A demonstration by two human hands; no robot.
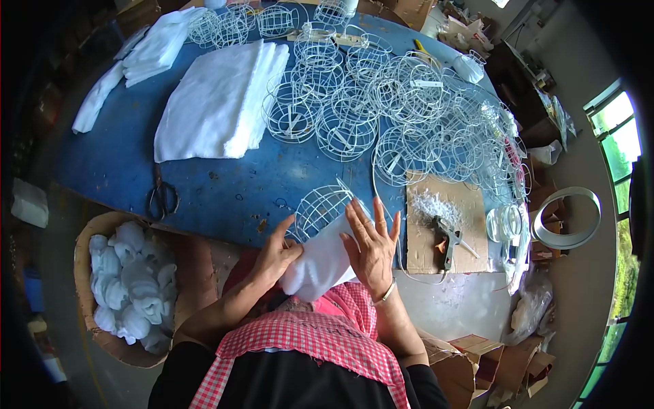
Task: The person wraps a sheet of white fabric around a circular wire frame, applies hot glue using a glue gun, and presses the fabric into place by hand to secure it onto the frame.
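In front of my apron, a small white wire frame point(319, 210) lies tilted at the table's near edge. White fleecy cloth point(317, 262) covers its near side. My left hand point(276, 253) grips the frame's left edge where the cloth meets the wire, thumb pointing up and fingers curled. On the other side, my right hand point(371, 247) lies flat against the cloth with its fingers stretched and apart. The part of the frame under the cloth is hidden.
Many wire frames point(347, 129) crowd the blue table point(109, 174). Folded white cloth point(211, 102) and scissors point(162, 199) lie to the left. A glue gun point(446, 242) rests on cardboard point(419, 204) at right. A box point(85, 273) of white covered pieces stands at lower left.
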